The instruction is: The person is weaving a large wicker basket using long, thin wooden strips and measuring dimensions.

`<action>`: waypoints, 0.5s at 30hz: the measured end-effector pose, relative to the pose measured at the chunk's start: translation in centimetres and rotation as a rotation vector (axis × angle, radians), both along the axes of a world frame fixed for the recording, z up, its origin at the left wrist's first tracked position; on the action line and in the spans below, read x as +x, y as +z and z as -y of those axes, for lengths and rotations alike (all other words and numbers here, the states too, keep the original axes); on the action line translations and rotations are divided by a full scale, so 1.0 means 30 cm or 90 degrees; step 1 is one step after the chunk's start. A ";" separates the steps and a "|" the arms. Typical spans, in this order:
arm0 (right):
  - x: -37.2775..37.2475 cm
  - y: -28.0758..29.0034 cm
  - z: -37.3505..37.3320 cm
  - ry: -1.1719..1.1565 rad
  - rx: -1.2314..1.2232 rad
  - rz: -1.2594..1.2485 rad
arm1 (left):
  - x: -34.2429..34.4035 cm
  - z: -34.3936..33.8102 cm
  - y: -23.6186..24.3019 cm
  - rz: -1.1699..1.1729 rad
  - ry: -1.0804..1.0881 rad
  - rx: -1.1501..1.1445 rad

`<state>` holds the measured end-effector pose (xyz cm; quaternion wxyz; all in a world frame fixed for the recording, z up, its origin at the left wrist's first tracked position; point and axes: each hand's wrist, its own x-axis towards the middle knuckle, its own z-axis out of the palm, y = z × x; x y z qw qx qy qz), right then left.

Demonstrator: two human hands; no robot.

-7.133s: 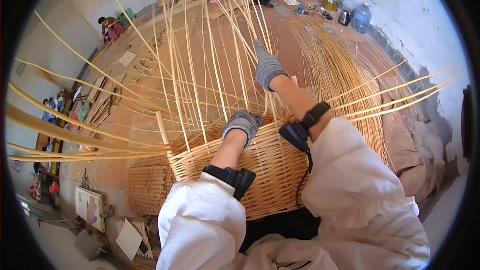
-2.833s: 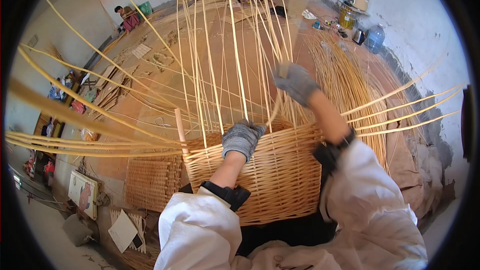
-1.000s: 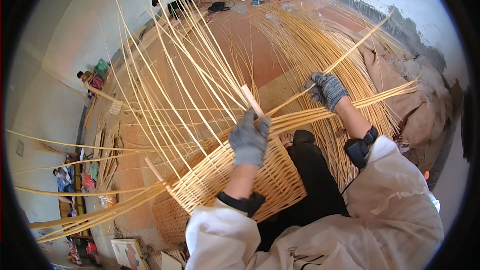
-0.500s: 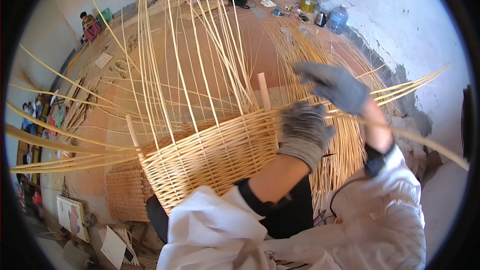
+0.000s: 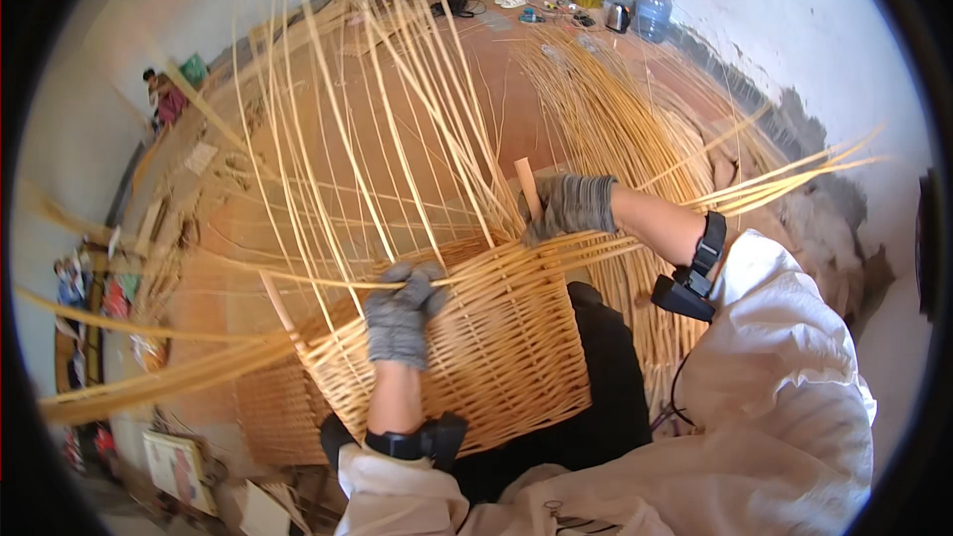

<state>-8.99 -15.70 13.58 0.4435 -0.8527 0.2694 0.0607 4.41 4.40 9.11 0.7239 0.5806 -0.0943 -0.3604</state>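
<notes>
A partly woven wicker basket (image 5: 506,342) rests tilted across my lap, with tall upright stakes (image 5: 392,129) rising from its far side. My left hand (image 5: 399,316), in a grey striped glove, is closed round a long wicker rod (image 5: 308,280) at the near wall's top edge. This rod runs on toward the right corner. There my right hand (image 5: 574,206), also gloved, is curled over the rim beside a wooden corner post (image 5: 528,187); its fingertips are partly hidden. Another post (image 5: 281,306) stands at the left corner.
Bundles of loose wicker rods (image 5: 635,139) cover the floor to the right. Long rod ends (image 5: 794,177) stick out past both basket corners. A second woven piece (image 5: 276,407) lies at lower left. Farther off are a blue water jug (image 5: 652,15) and a seated person (image 5: 166,97).
My left hand has gone from the right corner to the near wall's left half, onto a rod. My right hand has come down from the air to the right corner. The long rods have swung.
</notes>
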 end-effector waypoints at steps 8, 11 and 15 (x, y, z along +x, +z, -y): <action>0.135 -0.127 -0.211 -0.277 -0.338 0.017 | 0.073 0.468 0.258 0.980 -0.306 0.489; 0.170 -0.108 -0.211 -0.338 -0.371 -0.018 | 0.065 0.426 0.242 0.570 -0.331 0.307; 0.012 -0.031 -0.104 -0.192 -0.293 -0.040 | -0.042 -0.051 0.013 0.570 -0.159 0.046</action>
